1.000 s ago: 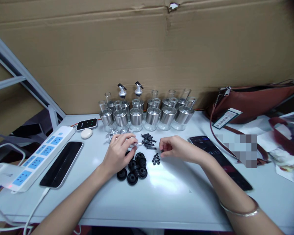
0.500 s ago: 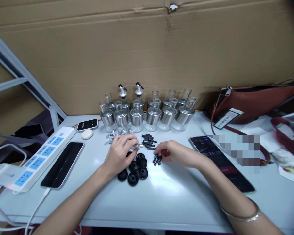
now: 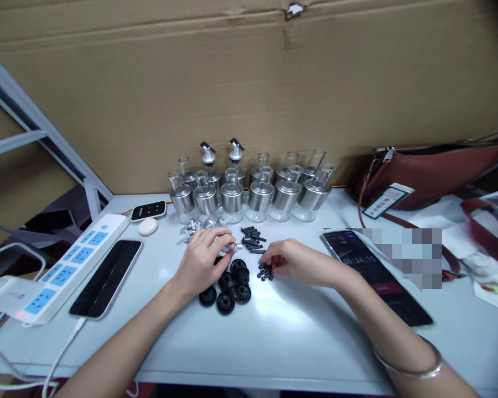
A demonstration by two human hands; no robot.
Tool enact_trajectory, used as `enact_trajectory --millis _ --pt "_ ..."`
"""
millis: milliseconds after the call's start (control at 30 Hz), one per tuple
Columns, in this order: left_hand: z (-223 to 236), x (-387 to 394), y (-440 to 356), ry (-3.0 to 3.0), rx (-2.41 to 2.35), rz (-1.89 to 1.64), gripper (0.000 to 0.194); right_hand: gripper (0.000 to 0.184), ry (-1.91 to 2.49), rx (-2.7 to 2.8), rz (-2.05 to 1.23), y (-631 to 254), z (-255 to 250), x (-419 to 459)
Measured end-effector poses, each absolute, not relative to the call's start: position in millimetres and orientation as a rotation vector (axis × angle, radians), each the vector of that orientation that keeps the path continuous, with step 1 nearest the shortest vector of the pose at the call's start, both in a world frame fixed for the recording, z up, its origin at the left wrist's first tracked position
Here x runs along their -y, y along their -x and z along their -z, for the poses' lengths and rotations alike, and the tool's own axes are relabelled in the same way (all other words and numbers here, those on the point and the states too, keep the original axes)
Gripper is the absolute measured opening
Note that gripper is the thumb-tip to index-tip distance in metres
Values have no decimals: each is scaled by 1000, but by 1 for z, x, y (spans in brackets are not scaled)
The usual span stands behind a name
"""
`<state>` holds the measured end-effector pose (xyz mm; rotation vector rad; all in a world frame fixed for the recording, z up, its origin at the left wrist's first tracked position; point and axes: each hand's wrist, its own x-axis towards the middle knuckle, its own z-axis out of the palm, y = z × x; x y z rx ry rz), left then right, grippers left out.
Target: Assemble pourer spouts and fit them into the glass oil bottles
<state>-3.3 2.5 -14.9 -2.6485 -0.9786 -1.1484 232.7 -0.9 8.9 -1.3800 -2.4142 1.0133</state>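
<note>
My left hand [image 3: 205,255] is closed on a silver pourer spout [image 3: 235,246], its narrow tip pointing right. More silver spouts [image 3: 187,231] lie just behind that hand. Over a small pile of black rings [image 3: 264,272], my right hand [image 3: 288,260] has its thumb and fingertips drawn together at the pile's edge; whatever is between them is hidden. Several thin black levers [image 3: 252,239] lie between the two hands. Black ribbed stoppers [image 3: 233,284] are heaped in front of my left hand.
Two rows of glass bottles with steel sleeves [image 3: 260,194] stand at the back; two carry pourers [image 3: 208,152]. To the left are a power strip [image 3: 72,265], a phone [image 3: 107,279] and a small black device [image 3: 148,210]. On the right lie a large phone [image 3: 377,276] and a brown bag [image 3: 440,171].
My right hand has moved slightly left and down onto the pile of black rings. My left hand keeps hold of the pourer spout in nearly the same place.
</note>
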Motion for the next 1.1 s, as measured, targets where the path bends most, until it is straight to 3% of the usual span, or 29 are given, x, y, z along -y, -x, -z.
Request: enact_trajectory --millis 267,500,833,1000,1100 --pt "15 -2 4 2652 998 1135 13 49 1396 2515 -1004 -233 -13 6" --pt "14 -3 3 2645 983 1138 13 26 1358 2452 -957 -221 -7 7" --pt "15 -3 4 2656 984 1128 13 34 1350 2500 -929 -222 -10 8" --pt "15 -3 4 2661 986 1125 14 12 1247 2519 -811 -217 2 10" --pt "16 -3 5 2661 989 1130 14 9 1221 2525 -857 -220 3 8"
